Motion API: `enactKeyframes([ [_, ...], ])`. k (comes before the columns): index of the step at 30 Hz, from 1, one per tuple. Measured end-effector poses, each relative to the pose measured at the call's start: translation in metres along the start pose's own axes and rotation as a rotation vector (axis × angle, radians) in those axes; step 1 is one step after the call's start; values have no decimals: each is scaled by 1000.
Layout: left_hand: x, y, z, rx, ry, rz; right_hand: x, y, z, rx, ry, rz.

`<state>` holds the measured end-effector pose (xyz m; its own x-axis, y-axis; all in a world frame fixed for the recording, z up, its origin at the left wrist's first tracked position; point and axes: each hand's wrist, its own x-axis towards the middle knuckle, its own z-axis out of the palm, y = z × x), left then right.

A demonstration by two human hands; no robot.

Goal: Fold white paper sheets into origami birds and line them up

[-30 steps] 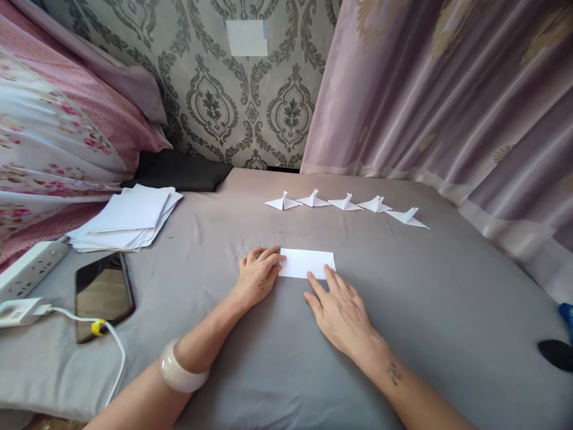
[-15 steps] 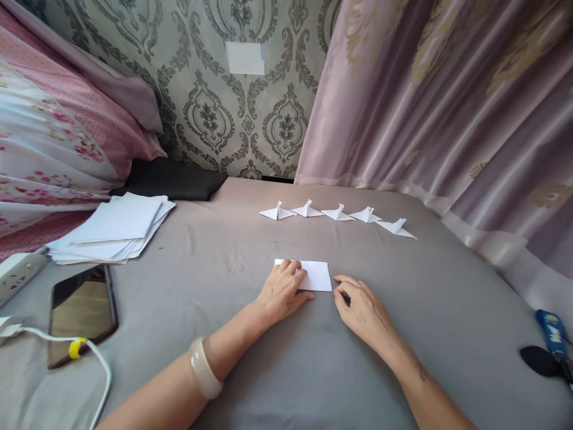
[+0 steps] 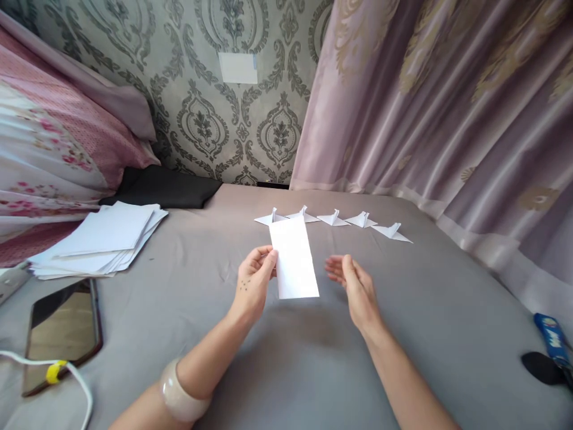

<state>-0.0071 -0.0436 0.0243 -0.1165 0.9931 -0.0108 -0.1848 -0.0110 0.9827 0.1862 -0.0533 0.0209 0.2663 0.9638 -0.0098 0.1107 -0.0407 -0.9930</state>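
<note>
Pinched by its left edge in my left hand [image 3: 255,278], a white rectangular sheet of paper [image 3: 295,260] stands raised above the grey cloth [image 3: 201,334]. It is turned with its long side up and tilts slightly. My right hand [image 3: 357,289] hovers just right of the paper, fingers apart and holding nothing, a gap between it and the sheet. Beyond the paper, several folded white paper birds [image 3: 334,218] sit in a row, and the sheet's top overlaps two of them in view.
At the left lies a stack of white paper [image 3: 102,230], with a dark folded cloth [image 3: 170,186] behind it. A phone [image 3: 62,334] and a white cable [image 3: 85,382] are nearer. A blue packet [image 3: 553,337] and a black object [image 3: 542,367] lie at the far right.
My left hand has lifted the paper off the cloth and turned it upright. My right hand has turned and its fingers have opened out. The view has shifted slightly.
</note>
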Motion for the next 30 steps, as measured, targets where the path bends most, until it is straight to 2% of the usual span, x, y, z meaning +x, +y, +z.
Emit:
enactKeyframes([
  [3, 0, -6, 0, -233, -10, -202, -15, 8, 9, 220, -207, 136],
  [6, -1, -18, 0, -315, -54, -318, -25, 14, 12, 243, -317, 141],
  [10, -1, -24, -1, -348, -112, -371, -28, 13, 9, 258, -272, 110],
  [17, -7, -20, 2, -308, -254, -444, -32, 4, 9, 197, -350, 104],
  [23, -11, -21, 3, -337, -328, -478, -34, 1, 11, 213, -343, 126],
  [27, -12, -19, 3, -289, -341, -483, -34, 1, 15, 121, -248, 125],
  [30, -13, -19, 2, -198, -345, -377, -37, 3, 16, -96, -94, 74],
])
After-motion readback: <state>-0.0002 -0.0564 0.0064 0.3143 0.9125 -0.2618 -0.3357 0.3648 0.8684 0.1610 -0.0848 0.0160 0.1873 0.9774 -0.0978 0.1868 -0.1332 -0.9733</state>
